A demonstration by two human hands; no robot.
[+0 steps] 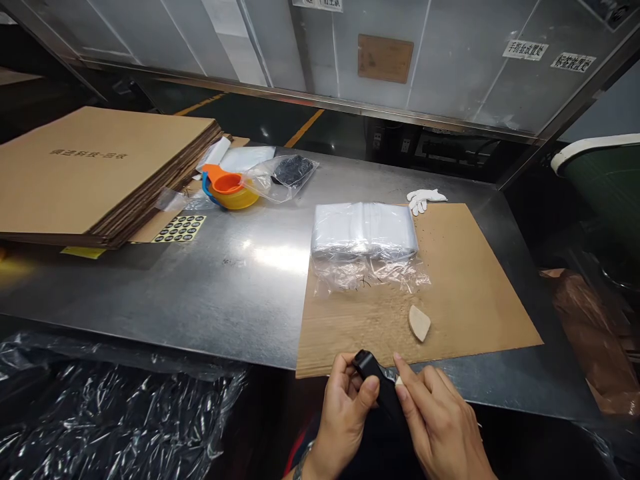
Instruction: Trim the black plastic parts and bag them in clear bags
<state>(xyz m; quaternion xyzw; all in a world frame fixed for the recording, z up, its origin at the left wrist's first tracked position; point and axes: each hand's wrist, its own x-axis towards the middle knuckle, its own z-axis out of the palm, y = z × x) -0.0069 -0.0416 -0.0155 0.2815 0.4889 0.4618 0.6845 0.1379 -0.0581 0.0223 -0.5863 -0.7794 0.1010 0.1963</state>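
Observation:
Close to the table's front edge, my left hand [345, 407] grips a long black plastic part [370, 365] between thumb and fingers. The part tilts, and its lower end runs down between my hands into the dark. My right hand [440, 413] is closed against the part's right side. A small shiny, pale piece [393, 379] shows at my right fingertips; its kind I cannot make out. Just beyond my hands, a beige wedge-shaped block [419, 324] lies on a cardboard sheet [480, 287], with dark crumbs around it.
Clear plastic bags [364, 230] lie stacked on the cardboard, a white glove [425, 199] behind them. Left on the metal table [240, 287] are flat cartons [100, 167], a sticker sheet [180, 229], an orange and yellow cup [231, 188] and a bagged black item [291, 171]. Black plastic film [110, 407] hangs front left.

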